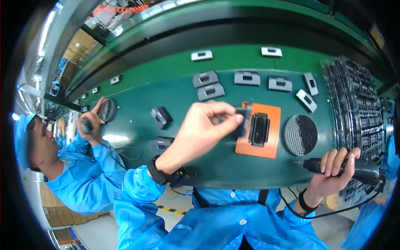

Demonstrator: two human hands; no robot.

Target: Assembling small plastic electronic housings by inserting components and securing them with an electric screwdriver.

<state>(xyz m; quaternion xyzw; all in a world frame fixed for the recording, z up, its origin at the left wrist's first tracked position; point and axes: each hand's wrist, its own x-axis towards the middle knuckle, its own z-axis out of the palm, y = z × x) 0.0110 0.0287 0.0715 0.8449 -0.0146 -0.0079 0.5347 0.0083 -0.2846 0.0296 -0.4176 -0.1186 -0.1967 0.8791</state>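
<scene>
My left hand (204,127) reaches over the table with thumb and forefinger pinching a small dark grey part (244,121), blurred and partly hidden by the fingers. That part is at the left edge of an orange plate (266,151), which carries a black rectangular piece (259,129). My right hand (333,168) is wrapped around a black corded electric screwdriver (362,171), its bit pointing left. Just above the screwdriver lies a round ridged dish (295,135) whose right half is covered with small black pieces, probably screws.
Several grey and white housings, such as this one (246,78), lie beyond the plate; another dark housing (161,117) is left of my hand. Stacked black trays (354,104) stand at the right. A co-worker (83,166) at the left holds a dark tool (86,126) near another round dish (107,110).
</scene>
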